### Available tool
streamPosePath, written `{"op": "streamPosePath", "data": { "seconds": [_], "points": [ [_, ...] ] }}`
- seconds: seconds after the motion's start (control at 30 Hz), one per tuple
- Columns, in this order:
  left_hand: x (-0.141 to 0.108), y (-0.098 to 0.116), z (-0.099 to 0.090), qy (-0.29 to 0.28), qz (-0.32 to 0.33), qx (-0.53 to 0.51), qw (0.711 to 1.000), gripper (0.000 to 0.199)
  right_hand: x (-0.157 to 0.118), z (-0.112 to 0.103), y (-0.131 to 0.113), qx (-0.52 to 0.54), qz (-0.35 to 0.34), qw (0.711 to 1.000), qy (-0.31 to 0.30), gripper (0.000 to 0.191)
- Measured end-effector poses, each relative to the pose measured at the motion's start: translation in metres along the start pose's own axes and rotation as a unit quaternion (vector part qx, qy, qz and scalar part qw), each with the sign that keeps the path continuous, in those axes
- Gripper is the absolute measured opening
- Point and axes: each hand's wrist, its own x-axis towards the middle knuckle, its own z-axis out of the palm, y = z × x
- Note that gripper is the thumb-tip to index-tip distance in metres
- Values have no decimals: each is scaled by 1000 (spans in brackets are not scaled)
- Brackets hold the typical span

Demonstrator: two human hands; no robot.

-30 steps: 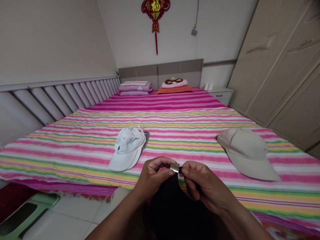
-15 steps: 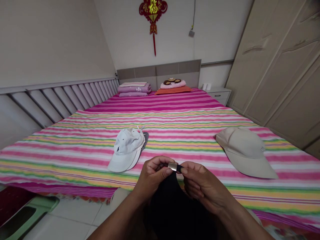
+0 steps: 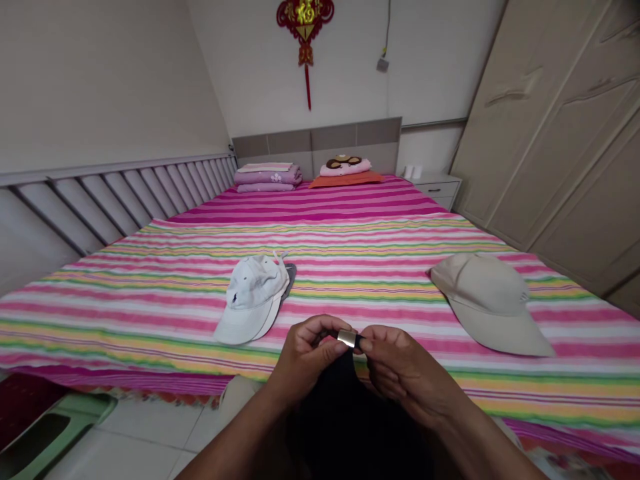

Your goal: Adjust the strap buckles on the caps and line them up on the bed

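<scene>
The left hand (image 3: 305, 357) and right hand (image 3: 407, 373) meet at the lower middle of the frame, fingers curled and pinching a narrow black strap (image 3: 359, 340). A short metal slider (image 3: 347, 339) sits on the strap between the two hands, with the left thumb just beside it and the right fingertips (image 3: 365, 345) at its right end. Dark fabric (image 3: 360, 420) hangs below the hands, and its shape is hard to tell. Ahead, on a striped pink, white and yellow bedspread (image 3: 150, 320), a white baseball cap (image 3: 253, 300) lies left of the hands, partly on top of a grey cap (image 3: 289, 280). A beige cap (image 3: 487, 303) lies to the right. Folded lilac bedding (image 3: 267, 177) and an orange cushion (image 3: 345, 180) sit at the far end of the bed, and a wardrobe (image 3: 545, 120) fills the upper right.
</scene>
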Motion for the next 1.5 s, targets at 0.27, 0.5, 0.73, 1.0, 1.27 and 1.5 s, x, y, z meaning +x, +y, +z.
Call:
{"op": "streamPosePath", "data": {
  "seconds": [0.27,0.5,0.73,1.0,1.27,1.5],
  "points": [
    [-2,-1,2,-1,11,-3,1000,18,2,-1,7,-23,-34,999,23,24],
    [0,-4,0,-8,5,5,1000,18,1,-3,8,37,-2,999,9,24],
    [-1,-7,1,-19,6,-19,1000,18,3,-4,10,87,22,996,-26,22],
    [0,-9,1,-45,-3,-23,999,18,2,0,11,57,13,998,15,24],
    [-1,-13,0,-39,-15,-37,998,17,2,-3,13,52,2,999,6,23],
    [-1,-14,0,-41,-22,-47,998,18,1,-4,15,62,-4,998,1,21]
  ]
}}
